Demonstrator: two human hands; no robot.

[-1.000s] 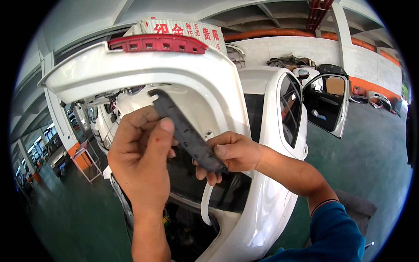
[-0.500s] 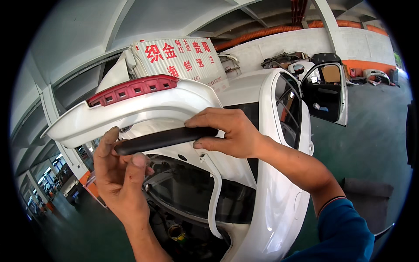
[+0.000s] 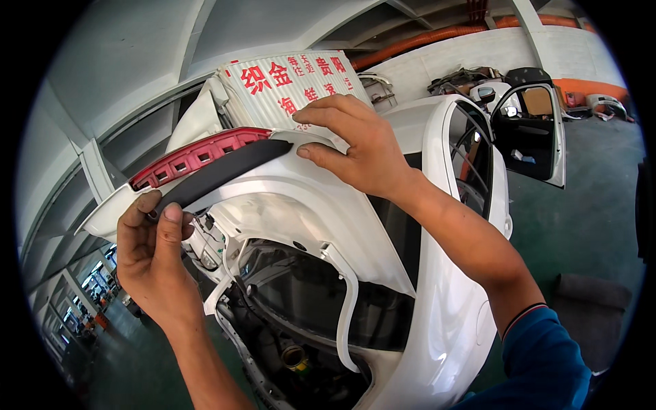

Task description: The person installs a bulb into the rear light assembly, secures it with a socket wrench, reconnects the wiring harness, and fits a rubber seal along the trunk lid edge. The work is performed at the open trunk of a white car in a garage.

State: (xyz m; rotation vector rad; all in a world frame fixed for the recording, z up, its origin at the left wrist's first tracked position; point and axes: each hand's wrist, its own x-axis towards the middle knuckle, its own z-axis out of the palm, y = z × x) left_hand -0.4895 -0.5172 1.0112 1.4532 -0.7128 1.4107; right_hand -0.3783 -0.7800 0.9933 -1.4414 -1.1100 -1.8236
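Note:
A long black trim strip (image 3: 222, 171) lies slanted in front of the raised white trunk lid (image 3: 307, 167), just below a red slotted strip (image 3: 205, 157) along the lid's edge. My left hand (image 3: 160, 253) pinches the trim strip's near left end between thumb and fingers. Off the strip's far right end, my right hand (image 3: 365, 147) is open with thumb and fingers apart, holding nothing. Whether the strip touches the lid along its whole length I cannot tell.
Below the lid, the white car's open trunk (image 3: 321, 372) shows a curved white hinge arm (image 3: 348, 307) and a yellow can (image 3: 294, 359). A white box truck body (image 3: 263, 68) stands behind. To the right is an open car door (image 3: 529, 130); dark matting (image 3: 591, 301) lies on the green floor.
The black strip has moved up and left, from in front of the lid's inner side to beside the red strip. My right hand has let go of its right end and risen.

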